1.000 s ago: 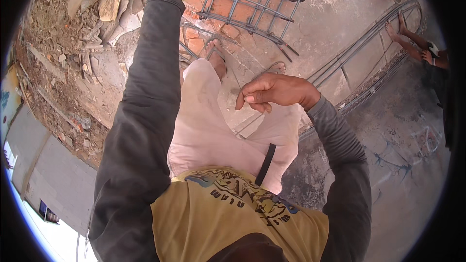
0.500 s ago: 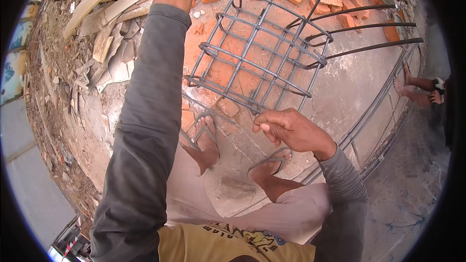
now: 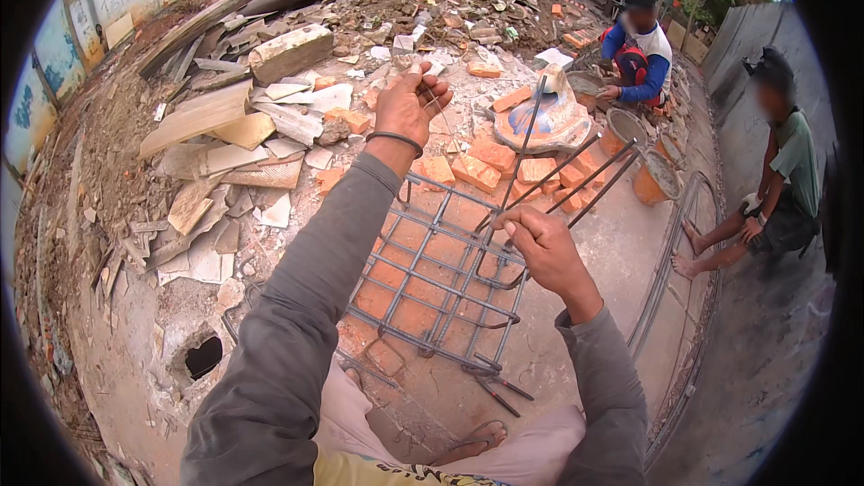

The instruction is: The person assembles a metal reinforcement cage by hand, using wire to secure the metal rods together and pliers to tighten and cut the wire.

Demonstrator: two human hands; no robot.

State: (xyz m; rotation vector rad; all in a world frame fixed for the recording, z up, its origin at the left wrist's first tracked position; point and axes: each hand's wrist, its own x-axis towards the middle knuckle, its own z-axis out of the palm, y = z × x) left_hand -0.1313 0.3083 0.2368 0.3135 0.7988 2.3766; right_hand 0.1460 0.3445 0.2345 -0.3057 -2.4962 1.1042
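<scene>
A cage of steel reinforcing bars (image 3: 417,261) lies in front of me over brick-red ground, several long bars running out of its far right side. My left hand (image 3: 409,111) is raised beyond the far left corner of the cage, fingers curled around thin wire (image 3: 438,108) that trails down toward the bars. Over the cage's far right part, my right hand (image 3: 547,250) is closed in a pinch beside an upright bar (image 3: 532,130). Whatever lies between its fingertips is too small to make out.
Orange bricks (image 3: 477,171) lie beyond the cage. Broken boards and rubble (image 3: 198,117) spread to the left, near a hole (image 3: 203,357). Buckets (image 3: 657,178) stand at the right. One person (image 3: 643,58) squats far off; another (image 3: 783,162) sits against the right wall.
The view has tilted up, bringing in the rubble and both people. My right hand has gone from the cage's near end to its far right part. My left hand is now fully in view.
</scene>
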